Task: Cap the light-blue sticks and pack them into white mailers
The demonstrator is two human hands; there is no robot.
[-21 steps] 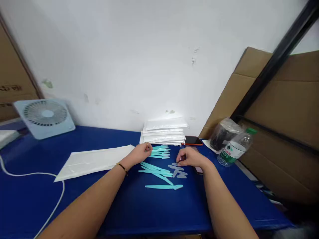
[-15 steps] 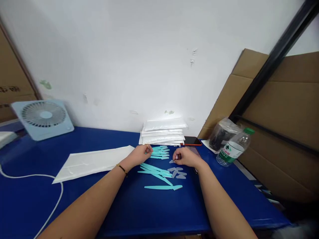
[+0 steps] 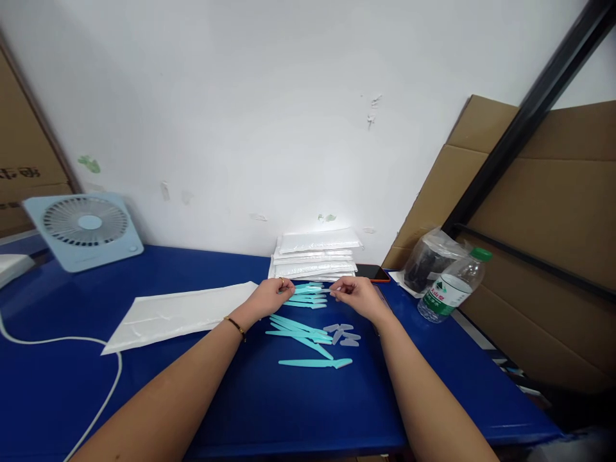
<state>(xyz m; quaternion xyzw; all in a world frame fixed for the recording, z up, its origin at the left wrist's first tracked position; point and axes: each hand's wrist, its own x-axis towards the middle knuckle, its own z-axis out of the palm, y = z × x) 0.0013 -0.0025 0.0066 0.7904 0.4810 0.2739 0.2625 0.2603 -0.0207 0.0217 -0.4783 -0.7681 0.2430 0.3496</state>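
Fan (image 3: 90, 222) is set at far L of bench (image 3: 289, 410), nr wall (image 3: 240, 128); cable (image 3: 114, 380) is run past L end of a flat mailer (image 3: 178, 316), twd the front. Stack of mailers (image 3: 315, 256) is placed at back ctr, by the wall, w/ phone (image 3: 374, 274) just R. In front of stack, a row of razors (image 3: 312, 306) is laid; nearer the front, an overlapping pile (image 3: 294, 329), then a single razor (image 3: 308, 363). Covers (image 3: 349, 342) are scattered beside pile's R end. Over the row, one razor (image 3: 310, 290) is held in L fingers (image 3: 287, 289), its R end nr R fingers (image 3: 339, 287). Bottle (image 3: 447, 294) is stood at R, in front of wrapped item (image 3: 423, 263); cardboard (image 3: 452, 170) is propped behind.
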